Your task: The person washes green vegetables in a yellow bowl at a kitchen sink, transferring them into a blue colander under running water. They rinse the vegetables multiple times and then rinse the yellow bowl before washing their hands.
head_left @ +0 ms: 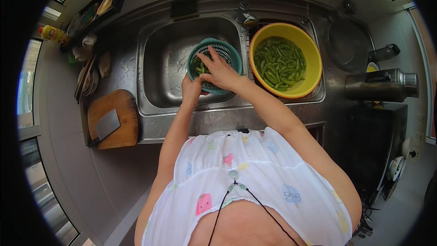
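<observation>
A teal plastic colander (235, 56) is held over the right part of the left steel sink basin (164, 58). My left hand (191, 90) grips its near-left rim, with some fingers hidden beneath. Inside lie some green bean pods (200, 68), partly covered by my right hand (219, 71). That hand reaches into the colander from the right, fingers spread over the pods; I see nothing clasped in it. To the right, a yellow plastic basin (313, 70) with an orange rim holds water and many green pods (280, 61).
The yellow basin sits on a wire rack (251, 71). Behind rises a chrome faucet (246, 13). At left, a cleaver (108, 124) lies on a wooden cutting board (128, 119), near stacked bowls (89, 80) and chopsticks (83, 78). A steel thermos (382, 84) is at right.
</observation>
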### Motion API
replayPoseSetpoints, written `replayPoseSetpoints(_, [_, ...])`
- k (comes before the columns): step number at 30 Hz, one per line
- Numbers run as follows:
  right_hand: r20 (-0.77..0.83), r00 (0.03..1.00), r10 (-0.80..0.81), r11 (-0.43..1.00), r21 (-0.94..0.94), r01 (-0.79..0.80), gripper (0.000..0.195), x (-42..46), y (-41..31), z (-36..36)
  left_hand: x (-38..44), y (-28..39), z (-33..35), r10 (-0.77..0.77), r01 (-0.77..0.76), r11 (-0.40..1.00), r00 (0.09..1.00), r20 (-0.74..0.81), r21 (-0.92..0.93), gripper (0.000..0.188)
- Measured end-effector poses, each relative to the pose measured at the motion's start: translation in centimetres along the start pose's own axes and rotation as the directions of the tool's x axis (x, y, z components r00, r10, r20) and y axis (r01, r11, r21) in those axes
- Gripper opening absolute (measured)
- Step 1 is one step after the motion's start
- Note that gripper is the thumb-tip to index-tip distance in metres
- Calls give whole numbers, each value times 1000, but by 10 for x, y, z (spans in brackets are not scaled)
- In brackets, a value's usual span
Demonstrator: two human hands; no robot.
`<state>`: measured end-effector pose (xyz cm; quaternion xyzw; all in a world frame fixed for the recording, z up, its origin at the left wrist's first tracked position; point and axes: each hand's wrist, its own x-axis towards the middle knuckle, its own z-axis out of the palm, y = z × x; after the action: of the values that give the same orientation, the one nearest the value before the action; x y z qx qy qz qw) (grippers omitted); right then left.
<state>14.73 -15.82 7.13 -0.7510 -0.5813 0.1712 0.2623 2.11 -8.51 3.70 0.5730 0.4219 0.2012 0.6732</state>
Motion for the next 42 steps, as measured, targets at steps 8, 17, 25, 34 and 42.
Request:
replayPoseSetpoints(8, [-435, 884, -171, 985, -49, 166, 31, -25, 42, -54, 2, -12, 10, -118, 123, 980, 992, 41, -159, 38])
replayPoseSetpoints(17, [-455, 575, 681, 662, 47, -748, 88, -99, 278, -105, 6, -6, -1, -26, 24, 996, 999, -19, -90, 39])
replayPoseSetpoints(25, [-269, 673, 689, 657, -159, -737, 92, -38, 195, -38, 5, -9, -2, -65, 61, 992, 997, -33, -111, 35])
replayPoseSetpoints(34, [-342, 865, 366, 863, -222, -453, 61, -71, 223, -54, 14, -18, 2, -53, 48, 994, 998, -42, -102, 36])
replayPoseSetpoints(42, [-101, 719, 687, 629, -414, -659, 95, -101, 222, -92, 12, -10, 0, -53, 50, 996, 998, -34, -79, 38])
